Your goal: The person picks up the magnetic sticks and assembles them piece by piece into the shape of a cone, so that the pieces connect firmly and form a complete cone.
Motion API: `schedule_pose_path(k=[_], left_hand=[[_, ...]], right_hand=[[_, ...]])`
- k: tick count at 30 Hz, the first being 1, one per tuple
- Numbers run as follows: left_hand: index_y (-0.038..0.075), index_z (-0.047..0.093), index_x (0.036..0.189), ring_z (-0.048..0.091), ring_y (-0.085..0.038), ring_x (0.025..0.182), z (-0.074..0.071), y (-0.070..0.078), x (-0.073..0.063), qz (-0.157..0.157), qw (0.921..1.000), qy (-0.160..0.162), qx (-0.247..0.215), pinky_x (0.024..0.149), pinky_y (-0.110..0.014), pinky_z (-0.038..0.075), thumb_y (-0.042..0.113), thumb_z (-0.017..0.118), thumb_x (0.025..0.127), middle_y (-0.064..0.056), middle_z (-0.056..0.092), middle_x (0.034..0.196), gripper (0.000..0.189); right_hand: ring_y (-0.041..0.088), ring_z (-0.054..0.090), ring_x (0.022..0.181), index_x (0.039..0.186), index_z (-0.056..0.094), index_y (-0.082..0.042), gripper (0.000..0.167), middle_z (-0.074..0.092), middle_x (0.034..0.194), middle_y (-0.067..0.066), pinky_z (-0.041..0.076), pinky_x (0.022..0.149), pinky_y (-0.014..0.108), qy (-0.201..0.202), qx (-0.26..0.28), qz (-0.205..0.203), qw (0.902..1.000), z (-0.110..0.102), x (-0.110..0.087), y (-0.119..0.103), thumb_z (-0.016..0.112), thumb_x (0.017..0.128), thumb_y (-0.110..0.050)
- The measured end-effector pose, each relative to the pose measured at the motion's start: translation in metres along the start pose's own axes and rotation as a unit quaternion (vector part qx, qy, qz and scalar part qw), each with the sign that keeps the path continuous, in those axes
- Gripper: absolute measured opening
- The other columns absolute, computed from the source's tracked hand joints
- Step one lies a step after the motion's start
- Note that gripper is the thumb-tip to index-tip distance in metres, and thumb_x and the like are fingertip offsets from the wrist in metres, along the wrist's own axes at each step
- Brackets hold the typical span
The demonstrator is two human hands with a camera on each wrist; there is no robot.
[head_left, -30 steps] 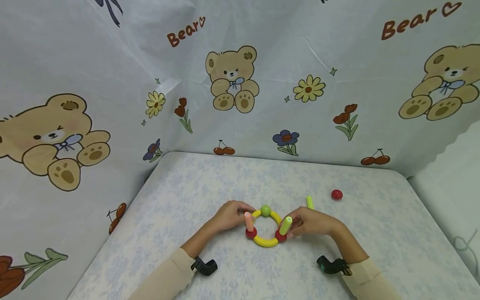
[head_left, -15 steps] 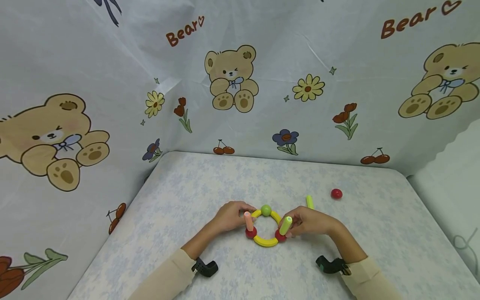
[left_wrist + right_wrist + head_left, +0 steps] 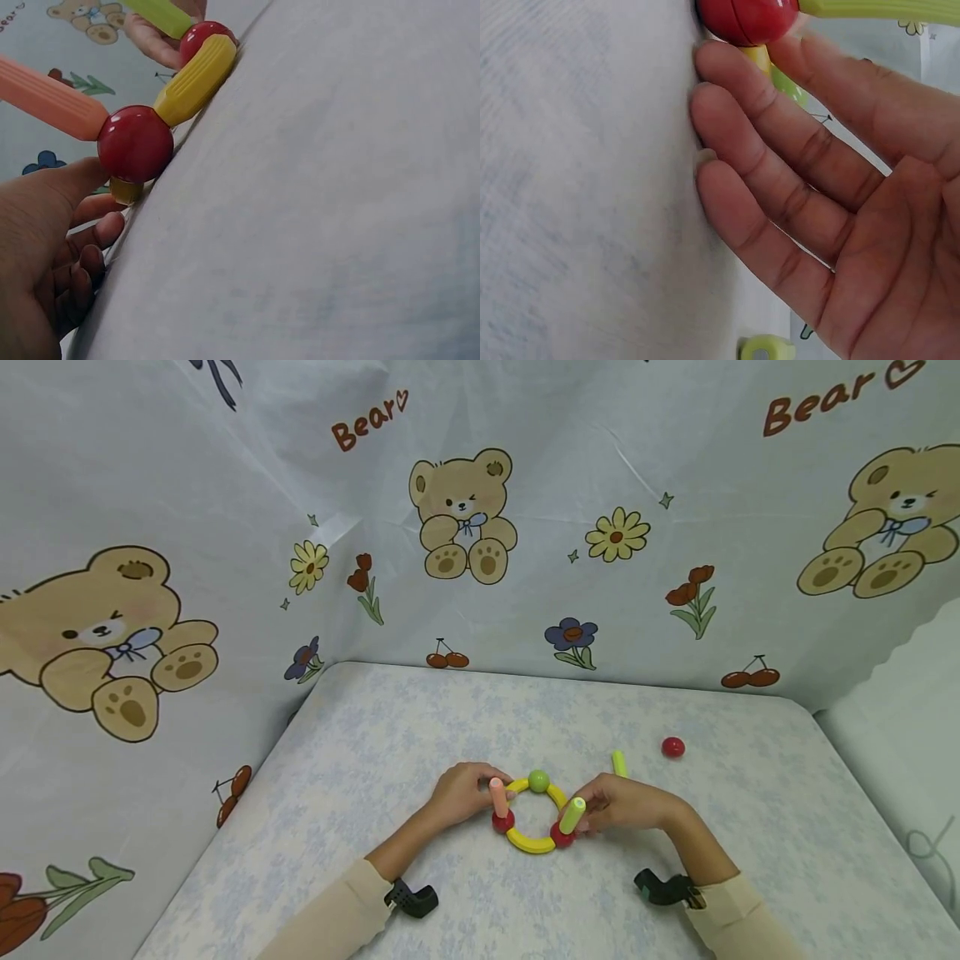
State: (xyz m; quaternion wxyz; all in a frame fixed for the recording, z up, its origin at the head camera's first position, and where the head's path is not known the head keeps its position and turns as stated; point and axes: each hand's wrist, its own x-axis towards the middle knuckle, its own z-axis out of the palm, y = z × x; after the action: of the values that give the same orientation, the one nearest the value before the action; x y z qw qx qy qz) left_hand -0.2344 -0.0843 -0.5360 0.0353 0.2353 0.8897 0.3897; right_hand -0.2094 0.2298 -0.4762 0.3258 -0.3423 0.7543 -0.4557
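Observation:
A toy ring of yellow curved rods [image 3: 531, 844] and balls lies on the table between the hands. Its green ball [image 3: 538, 781] is at the far side; red balls [image 3: 503, 820] sit at near left and near right. An orange rod [image 3: 498, 798] rises from the left red ball, a light green rod [image 3: 573, 816] from the right one. My left hand [image 3: 463, 792] pinches the ring's left side just behind the red ball, thumb and forefinger at the yellow rod. My right hand [image 3: 622, 802] pinches the ring by the right red ball [image 3: 748, 16], its other fingers extended along the table.
A loose light green rod [image 3: 618, 764] lies behind the right hand, partly hidden by it. Farther back on the right is a single red ball [image 3: 673, 747]. A bear-printed cloth [image 3: 525, 610] hangs behind the table [image 3: 420, 718].
The ring has turned slightly clockwise: its green ball has shifted right and the left red ball has edged away from me. Both hands stay nearly in place on it.

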Motion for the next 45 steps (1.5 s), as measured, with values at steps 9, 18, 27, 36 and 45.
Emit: schedule_pose_path(k=[9,18,27,36,45], left_hand=[[0.026,0.08,0.11,0.066,-0.006,0.1,-0.001,-0.004,0.0,0.039,0.9992,-0.006,-0.007,0.081,-0.029,0.051,0.03,0.075,0.094,0.015,0.074,0.107,0.018],[0.026,0.08,0.11,0.065,-0.005,0.088,0.0,-0.006,0.001,0.048,0.9988,-0.004,-0.011,0.071,-0.026,0.05,0.027,0.075,0.094,0.013,0.074,0.106,0.017],[0.024,0.08,0.109,0.067,-0.008,0.099,0.001,-0.007,0.0,0.054,0.9984,0.001,-0.018,0.082,-0.03,0.052,0.029,0.076,0.093,0.013,0.074,0.105,0.017],[0.025,0.081,0.108,0.068,-0.008,0.098,0.001,-0.006,0.001,0.057,0.9983,0.003,-0.01,0.082,-0.03,0.053,0.03,0.075,0.093,0.012,0.075,0.104,0.016],[0.027,0.081,0.108,0.067,-0.007,0.097,0.002,-0.005,0.001,0.039,0.9992,0.007,-0.007,0.079,-0.028,0.051,0.027,0.074,0.094,0.013,0.074,0.105,0.015]], right_hand=[[0.035,0.069,0.082,0.115,0.07,0.003,0.022,0.073,0.096,0.017,0.059,0.074,0.038,0.169,-0.037,0.061,0.9829,-0.021,-0.02,-0.005,0.062,0.101,-0.012],[0.023,0.065,0.063,0.099,0.071,0.001,0.02,0.067,0.072,0.008,0.056,0.057,0.035,0.321,-0.136,0.165,0.9228,-0.033,-0.032,-0.001,0.068,0.099,-0.019],[0.018,0.059,0.054,0.093,0.068,0.0,0.021,0.06,0.066,0.006,0.052,0.052,0.033,0.341,-0.142,0.259,0.8921,-0.026,-0.029,0.009,0.073,0.095,-0.021],[0.017,0.052,0.057,0.086,0.064,-0.003,0.029,0.056,0.067,0.004,0.044,0.053,0.03,0.335,-0.151,0.299,0.8804,-0.021,-0.026,0.017,0.077,0.092,-0.028],[0.018,0.051,0.06,0.079,0.064,-0.005,0.029,0.057,0.064,0.004,0.043,0.054,0.03,0.327,-0.158,0.304,0.881,-0.023,-0.023,0.019,0.078,0.09,-0.028]])
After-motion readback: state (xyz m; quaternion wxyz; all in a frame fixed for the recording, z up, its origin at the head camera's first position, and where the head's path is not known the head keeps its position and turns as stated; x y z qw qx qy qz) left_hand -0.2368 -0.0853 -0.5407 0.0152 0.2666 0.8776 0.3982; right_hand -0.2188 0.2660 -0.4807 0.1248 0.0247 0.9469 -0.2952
